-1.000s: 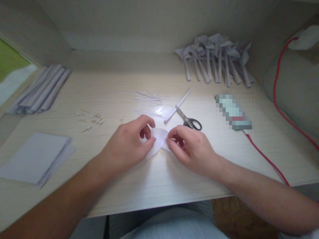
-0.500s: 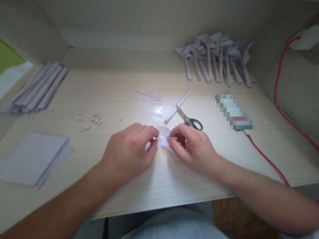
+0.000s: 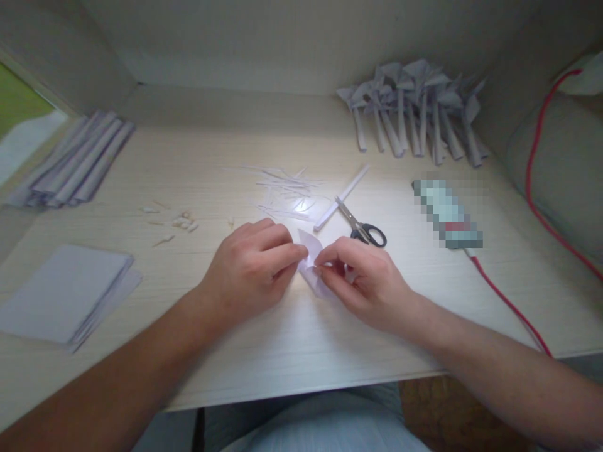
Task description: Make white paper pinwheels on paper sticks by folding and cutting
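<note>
A small white paper pinwheel (image 3: 309,241) with curled blades is held just above the desk, between both hands. My left hand (image 3: 257,260) is closed on its left side, thumb and forefinger pinching the paper. My right hand (image 3: 360,276) is closed too, its thumb and forefinger pinched at the middle of the pinwheel; whether a small stick is also between those fingertips I cannot tell. Part of the paper is hidden behind the fingers. Beyond the right hand lie black-handled scissors (image 3: 360,226), and a thin white paper tube (image 3: 342,198) touches their tips.
Paper scraps (image 3: 287,185) and several cotton-swab tips (image 3: 183,221) lie mid-desk. At left are rolled paper tubes (image 3: 85,160) and a paper stack (image 3: 66,292). Finished pinwheels (image 3: 414,107) rest at the back right. A phone (image 3: 445,213) has a red cable (image 3: 509,304).
The pinwheel has turned, with more of its lower blade showing. My left fingers have moved in closer to my right fingertips. The view has shifted slightly.
</note>
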Motion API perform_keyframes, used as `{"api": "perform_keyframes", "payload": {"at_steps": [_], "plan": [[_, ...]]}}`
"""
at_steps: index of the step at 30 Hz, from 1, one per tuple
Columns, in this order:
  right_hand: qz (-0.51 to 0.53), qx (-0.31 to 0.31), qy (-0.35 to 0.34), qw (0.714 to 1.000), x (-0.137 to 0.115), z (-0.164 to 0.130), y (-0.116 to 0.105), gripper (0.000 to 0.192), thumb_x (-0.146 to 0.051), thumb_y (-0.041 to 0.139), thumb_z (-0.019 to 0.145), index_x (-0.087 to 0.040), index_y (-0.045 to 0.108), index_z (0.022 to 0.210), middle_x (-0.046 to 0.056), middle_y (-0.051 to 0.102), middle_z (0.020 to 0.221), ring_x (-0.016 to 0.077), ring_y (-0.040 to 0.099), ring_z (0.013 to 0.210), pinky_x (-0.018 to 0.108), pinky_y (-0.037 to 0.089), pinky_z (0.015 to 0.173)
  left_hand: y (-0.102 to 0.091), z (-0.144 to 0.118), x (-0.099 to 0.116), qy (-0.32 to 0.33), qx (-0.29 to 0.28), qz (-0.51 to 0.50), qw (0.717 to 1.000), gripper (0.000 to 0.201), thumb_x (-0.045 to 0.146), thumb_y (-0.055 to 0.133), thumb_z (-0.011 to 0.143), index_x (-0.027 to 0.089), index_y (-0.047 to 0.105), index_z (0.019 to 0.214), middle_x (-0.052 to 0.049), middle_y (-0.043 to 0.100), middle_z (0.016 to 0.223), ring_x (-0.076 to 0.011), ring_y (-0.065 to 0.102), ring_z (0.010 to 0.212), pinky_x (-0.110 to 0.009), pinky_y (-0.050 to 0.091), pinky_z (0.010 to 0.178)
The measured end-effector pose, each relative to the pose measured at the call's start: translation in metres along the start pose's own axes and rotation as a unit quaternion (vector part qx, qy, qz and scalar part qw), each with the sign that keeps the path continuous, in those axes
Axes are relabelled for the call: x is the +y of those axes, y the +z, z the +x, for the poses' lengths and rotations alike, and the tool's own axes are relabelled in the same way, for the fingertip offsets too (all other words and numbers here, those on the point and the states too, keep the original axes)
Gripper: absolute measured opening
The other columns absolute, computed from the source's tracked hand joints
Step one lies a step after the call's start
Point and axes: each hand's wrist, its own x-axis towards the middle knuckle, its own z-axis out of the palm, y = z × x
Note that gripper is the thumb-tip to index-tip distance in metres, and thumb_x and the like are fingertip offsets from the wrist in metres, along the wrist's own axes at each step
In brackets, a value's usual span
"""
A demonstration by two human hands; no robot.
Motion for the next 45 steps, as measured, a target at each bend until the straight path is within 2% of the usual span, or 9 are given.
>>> {"api": "perform_keyframes", "payload": {"at_steps": [5, 15, 21, 31, 45], "plan": [[0.006, 0.008, -0.025, 1.000, 0.000, 0.000, 0.000, 0.007, -0.012, 0.063, 0.093, -0.017, 0.068, 0.095, 0.001, 0.065, 0.079, 0.0138, 0.060, 0.071, 0.026, 0.044, 0.065, 0.003, -0.001, -0.001, 0.003, -0.003, 0.006, 1.000, 0.019, 0.013, 0.057, 0.094, 0.018, 0.074, 0.088, -0.004, 0.064, 0.071, -0.0184, 0.054, 0.070, -0.034, 0.039, 0.066], [0.010, 0.029, -0.033, 0.999, -0.001, -0.002, 0.000, 0.017, -0.010, 0.057, 0.092, -0.018, 0.068, 0.102, 0.004, 0.072, 0.086, 0.0161, 0.067, 0.076, 0.029, 0.053, 0.071, 0.007, -0.002, 0.003, -0.042, 0.006, -0.027, 0.999, 0.022, 0.015, 0.054, 0.096, 0.023, 0.074, 0.092, -0.001, 0.067, 0.069, -0.0154, 0.056, 0.065, -0.030, 0.040, 0.063], [0.012, 0.065, -0.046, 0.997, -0.002, -0.004, 0.000, 0.016, -0.009, 0.060, 0.091, -0.019, 0.068, 0.100, 0.005, 0.076, 0.089, 0.0178, 0.071, 0.080, 0.031, 0.056, 0.074, 0.001, -0.001, 0.007, -0.086, 0.030, -0.093, 0.992, 0.020, 0.015, 0.057, 0.095, 0.025, 0.074, 0.093, 0.002, 0.065, 0.066, -0.0111, 0.053, 0.057, -0.027, 0.039, 0.057], [0.018, 0.115, -0.108, 0.987, -0.006, -0.005, -0.002, 0.023, -0.005, 0.062, 0.091, -0.022, 0.069, 0.105, 0.008, 0.079, 0.100, 0.0203, 0.076, 0.095, 0.034, 0.062, 0.083, -0.002, -0.002, 0.012, -0.085, 0.070, -0.144, 0.983, 0.017, 0.014, 0.059, 0.094, 0.025, 0.072, 0.094, 0.003, 0.061, 0.066, -0.0112, 0.054, 0.059, -0.027, 0.042, 0.057], [0.041, 0.159, -0.110, 0.980, -0.014, -0.006, -0.005, 0.031, 0.000, 0.067, 0.086, -0.022, 0.071, 0.106, 0.008, 0.080, 0.097, 0.0200, 0.077, 0.088, 0.035, 0.064, 0.075, -0.007, -0.001, 0.016, -0.045, 0.108, -0.149, 0.982, 0.015, 0.009, 0.067, 0.089, 0.023, 0.068, 0.095, 0.003, 0.060, 0.067, -0.0105, 0.053, 0.060, -0.026, 0.042, 0.058]]}}
